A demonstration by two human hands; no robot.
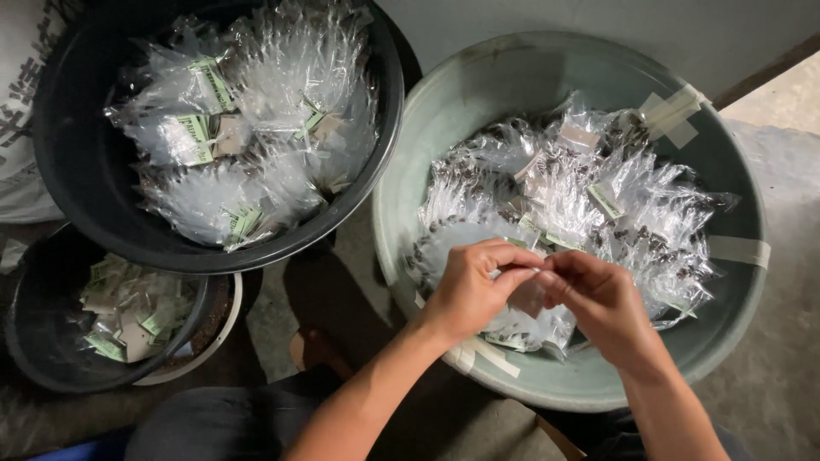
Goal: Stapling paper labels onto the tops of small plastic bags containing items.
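From the head camera, your left hand (468,290) and right hand (598,303) meet over the near side of the wide grey-green plastic basin (478,94) — fingertips pressed together, both pinching one small clear plastic packet (527,296) between them. It hangs just above the heap of clear packets holding dark seeds (564,188) that fills the basin. Left of the basin sits a black round tub (77,162) piled with clear packets bearing green paper labels (248,128). Below that tub, farther left of the basin, a smaller black bucket (34,341) holds loose green and brown paper slips (128,316).
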